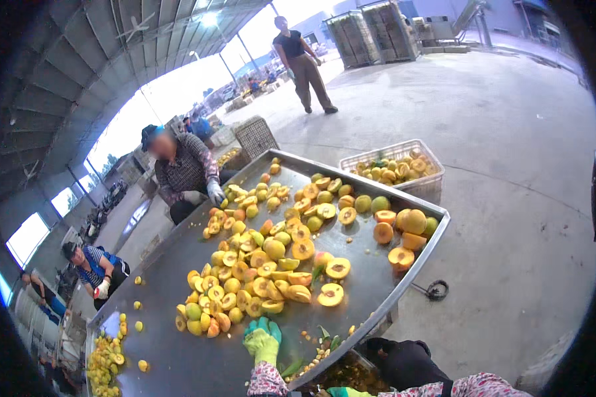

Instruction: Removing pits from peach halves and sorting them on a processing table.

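Note:
My left hand (262, 339), in a yellow-green glove with teal fingertips, rests on a metal sorting table (179, 357) at the lower edge of a heap of yellow-orange stone fruit (248, 278). Many of the fruits are halved, some with pits showing. Whether the fingers hold a fruit cannot be told. My right hand (348, 392), in a similar glove, shows only partly at the bottom edge, below the table's rim; what it holds is hidden. Loose pits (323, 352) and green leaves (293, 367) lie right of my left hand.
A white plastic crate (442, 171) of fruit stands beyond the table's far side. A co-worker's gloved hand (215, 191) touches fruit at the far left edge. More fruit (104, 364) lies at the table's left end. The raised metal rim (407, 288) curves along the right.

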`<action>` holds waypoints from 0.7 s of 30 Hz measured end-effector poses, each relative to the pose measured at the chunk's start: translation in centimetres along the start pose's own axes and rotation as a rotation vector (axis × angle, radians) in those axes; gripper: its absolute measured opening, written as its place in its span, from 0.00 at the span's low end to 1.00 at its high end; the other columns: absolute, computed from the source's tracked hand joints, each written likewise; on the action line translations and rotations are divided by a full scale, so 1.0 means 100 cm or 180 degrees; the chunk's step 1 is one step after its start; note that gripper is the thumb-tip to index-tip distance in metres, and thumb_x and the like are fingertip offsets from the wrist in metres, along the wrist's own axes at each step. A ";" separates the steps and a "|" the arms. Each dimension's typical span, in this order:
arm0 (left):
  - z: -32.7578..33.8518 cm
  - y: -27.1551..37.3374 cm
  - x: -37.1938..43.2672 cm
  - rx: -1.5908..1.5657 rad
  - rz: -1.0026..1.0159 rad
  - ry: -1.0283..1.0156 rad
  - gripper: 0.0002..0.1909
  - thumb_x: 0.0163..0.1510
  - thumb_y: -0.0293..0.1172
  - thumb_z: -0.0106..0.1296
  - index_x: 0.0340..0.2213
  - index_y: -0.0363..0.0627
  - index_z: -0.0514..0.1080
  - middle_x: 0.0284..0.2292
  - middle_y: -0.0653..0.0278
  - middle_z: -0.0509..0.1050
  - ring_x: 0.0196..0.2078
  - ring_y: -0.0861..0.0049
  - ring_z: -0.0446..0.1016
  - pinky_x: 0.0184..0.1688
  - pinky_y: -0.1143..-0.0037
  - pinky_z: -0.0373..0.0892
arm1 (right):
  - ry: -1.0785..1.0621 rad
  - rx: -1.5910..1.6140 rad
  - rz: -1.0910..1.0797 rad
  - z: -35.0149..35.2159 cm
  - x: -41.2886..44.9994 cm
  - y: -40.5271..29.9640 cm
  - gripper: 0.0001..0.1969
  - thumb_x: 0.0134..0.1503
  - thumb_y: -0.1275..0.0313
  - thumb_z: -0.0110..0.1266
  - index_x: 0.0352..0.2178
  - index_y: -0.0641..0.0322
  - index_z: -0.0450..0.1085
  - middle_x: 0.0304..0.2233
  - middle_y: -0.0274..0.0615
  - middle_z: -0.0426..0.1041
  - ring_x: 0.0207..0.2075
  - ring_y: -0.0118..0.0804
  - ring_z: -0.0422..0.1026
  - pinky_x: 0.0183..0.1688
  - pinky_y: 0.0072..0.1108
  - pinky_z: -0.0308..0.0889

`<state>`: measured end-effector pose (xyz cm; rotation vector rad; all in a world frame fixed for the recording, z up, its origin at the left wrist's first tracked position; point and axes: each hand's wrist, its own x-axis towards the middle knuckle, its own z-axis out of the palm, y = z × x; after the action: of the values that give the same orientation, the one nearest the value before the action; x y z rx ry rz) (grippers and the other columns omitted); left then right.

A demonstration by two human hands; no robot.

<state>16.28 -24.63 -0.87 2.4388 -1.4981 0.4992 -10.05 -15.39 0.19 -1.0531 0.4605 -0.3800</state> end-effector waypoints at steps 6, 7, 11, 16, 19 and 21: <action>-0.023 -0.021 -0.040 -0.4577 -0.1645 -0.0101 0.11 0.51 0.35 0.41 0.27 0.40 0.68 0.19 0.64 0.69 0.21 0.77 0.67 0.24 0.79 0.64 | 0.0065 -0.0050 -0.0050 0.002 -0.012 -0.014 0.08 0.45 0.68 0.56 0.22 0.58 0.64 0.18 0.29 0.63 0.22 0.24 0.60 0.25 0.23 0.58; -0.043 -0.010 -0.058 -0.4916 -0.1510 -0.0096 0.13 0.51 0.37 0.40 0.28 0.40 0.68 0.21 0.64 0.70 0.21 0.78 0.67 0.24 0.79 0.64 | 0.0107 -0.0147 -0.0073 0.002 -0.014 -0.013 0.08 0.44 0.68 0.56 0.22 0.58 0.64 0.17 0.30 0.63 0.22 0.24 0.60 0.25 0.23 0.58; -0.095 0.007 -0.101 -0.5951 -0.1568 -0.0385 0.17 0.53 0.41 0.38 0.32 0.39 0.68 0.28 0.59 0.71 0.27 0.74 0.69 0.30 0.75 0.67 | 0.0204 -0.0165 -0.0094 0.005 -0.023 -0.022 0.08 0.44 0.68 0.56 0.22 0.57 0.64 0.17 0.32 0.63 0.22 0.27 0.61 0.25 0.25 0.59; -0.110 -0.003 -0.146 -0.8541 -0.2468 -0.0886 0.25 0.54 0.48 0.32 0.41 0.38 0.65 0.47 0.49 0.64 0.44 0.65 0.68 0.41 0.66 0.70 | -0.0256 -0.4924 -0.3796 -0.023 0.027 0.043 0.10 0.46 0.71 0.52 0.32 0.60 0.67 0.33 0.41 0.70 0.32 0.39 0.69 0.37 0.24 0.66; -0.104 0.037 -0.181 -0.6806 -0.2242 -0.0503 0.28 0.51 0.53 0.40 0.39 0.35 0.64 0.31 0.57 0.71 0.31 0.69 0.71 0.33 0.74 0.69 | -0.0141 -0.1033 -0.1171 -0.024 0.002 0.018 0.07 0.45 0.72 0.52 0.28 0.59 0.65 0.27 0.41 0.70 0.29 0.40 0.70 0.31 0.29 0.66; -0.129 0.036 -0.182 -0.6326 -0.1831 -0.0525 0.25 0.53 0.48 0.41 0.42 0.37 0.61 0.32 0.57 0.72 0.33 0.69 0.71 0.36 0.75 0.69 | 0.0240 -0.0861 -0.0211 0.006 -0.012 -0.016 0.09 0.46 0.70 0.53 0.29 0.60 0.64 0.24 0.42 0.70 0.26 0.42 0.70 0.29 0.31 0.64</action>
<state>3.34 -6.61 3.66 1.0047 -0.4585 -0.9185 -10.87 -14.99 2.10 -1.3220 0.5560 -0.4254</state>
